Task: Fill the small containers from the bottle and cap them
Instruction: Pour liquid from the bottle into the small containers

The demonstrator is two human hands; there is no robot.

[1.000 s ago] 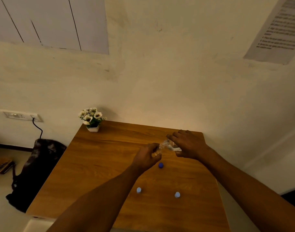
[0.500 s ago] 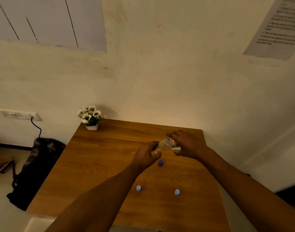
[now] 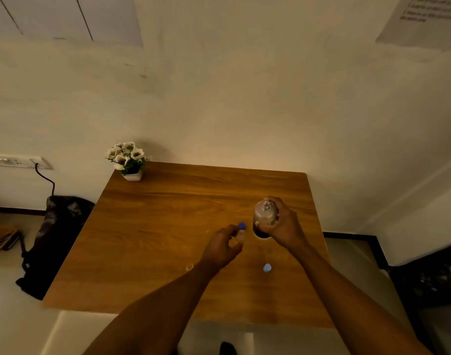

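Observation:
My right hand [image 3: 286,226] grips a clear bottle [image 3: 265,215], which stands upright and uncapped on the wooden table [image 3: 168,226]. Just left of it, the fingers of my left hand [image 3: 223,248] pinch a small clear container [image 3: 241,234]. A dark blue cap [image 3: 242,225] lies on the table right behind that container. A second small container with a light blue cap [image 3: 267,267] stands nearer to me, between my forearms. A third small container [image 3: 189,266] shows beside my left wrist, partly hidden by it.
A small white pot of flowers [image 3: 128,161] stands at the table's far left corner against the wall. A dark bag [image 3: 55,234] lies on the floor to the left, under a wall socket [image 3: 16,161] with a cable.
The bottle was tipped sideways toward the container in my left hand; now it stands upright further right. My left hand has drawn back slightly toward me with the small container.

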